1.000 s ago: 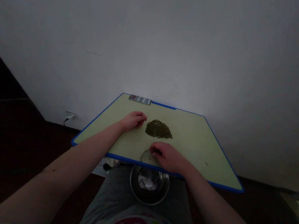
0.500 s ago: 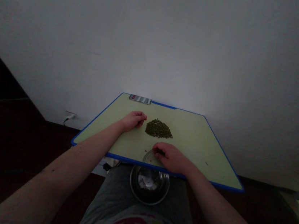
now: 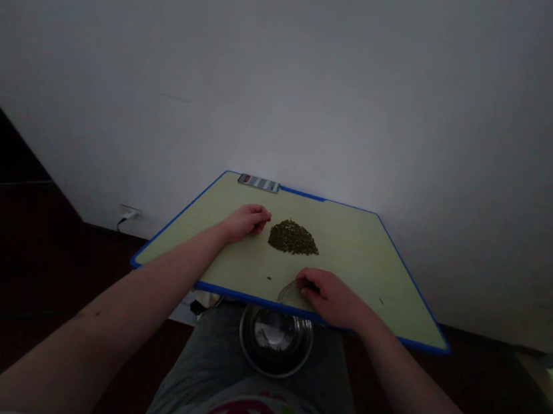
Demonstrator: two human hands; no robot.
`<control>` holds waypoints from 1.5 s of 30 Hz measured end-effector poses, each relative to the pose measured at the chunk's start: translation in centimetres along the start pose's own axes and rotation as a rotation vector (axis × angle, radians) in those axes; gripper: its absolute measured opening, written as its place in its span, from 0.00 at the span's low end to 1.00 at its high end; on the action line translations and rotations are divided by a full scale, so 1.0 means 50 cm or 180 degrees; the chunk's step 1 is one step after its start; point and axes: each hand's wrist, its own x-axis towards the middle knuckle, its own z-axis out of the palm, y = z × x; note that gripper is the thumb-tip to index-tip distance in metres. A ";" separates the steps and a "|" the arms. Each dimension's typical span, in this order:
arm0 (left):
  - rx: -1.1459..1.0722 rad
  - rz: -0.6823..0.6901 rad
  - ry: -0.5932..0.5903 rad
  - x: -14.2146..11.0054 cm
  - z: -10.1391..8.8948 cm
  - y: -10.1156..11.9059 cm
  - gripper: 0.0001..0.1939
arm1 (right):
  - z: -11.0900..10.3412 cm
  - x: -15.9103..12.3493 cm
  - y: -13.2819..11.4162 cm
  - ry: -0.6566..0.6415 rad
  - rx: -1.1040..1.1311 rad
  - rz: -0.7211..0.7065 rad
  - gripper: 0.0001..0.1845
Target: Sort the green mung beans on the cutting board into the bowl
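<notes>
A heap of small green grains, perhaps beans or seeds [image 3: 293, 238], lies in the middle of the pale green tabletop [image 3: 354, 233]. Just left of it rests my left hand [image 3: 247, 222], fingers curled and tips pressed together; whatever they may hold is hidden. My right hand [image 3: 330, 297] is near the front edge, closed on a clear, round-edged piece like a shallow dish [image 3: 289, 293], whose right part the hand covers. One dark grain [image 3: 268, 278] sits alone to the left of that dish. Below the table edge, a shiny metal bowl [image 3: 273, 362] stands on my lap with some dark bits inside.
A phone [image 3: 258, 183] with its screen lit lies at the table's back left edge, close to the pale wall [image 3: 293, 68]. A thin dark sliver [image 3: 381, 301] is on the right of the tabletop. A plug with a cable [image 3: 129, 214] is in the wall at left.
My right hand has slid to the right along the front edge, taking the clear dish with it. My left hand, the heap and the bowl look unmoved.
</notes>
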 end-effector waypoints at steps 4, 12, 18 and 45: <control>-0.0010 -0.0005 0.0033 -0.001 0.002 0.001 0.09 | 0.001 -0.002 0.004 -0.0026 -0.0025 0.0008 0.07; 0.0034 0.0069 -0.0035 0.002 -0.004 -0.006 0.09 | -0.008 -0.010 0.008 -0.0114 0.0060 -0.0057 0.08; 0.0027 0.0094 -0.0052 0.003 -0.005 -0.007 0.10 | -0.009 -0.022 0.008 -0.0087 0.0118 0.0157 0.07; -0.0039 0.0099 -0.0034 0.004 -0.003 -0.007 0.10 | 0.020 -0.023 0.023 0.0657 0.0104 0.0503 0.09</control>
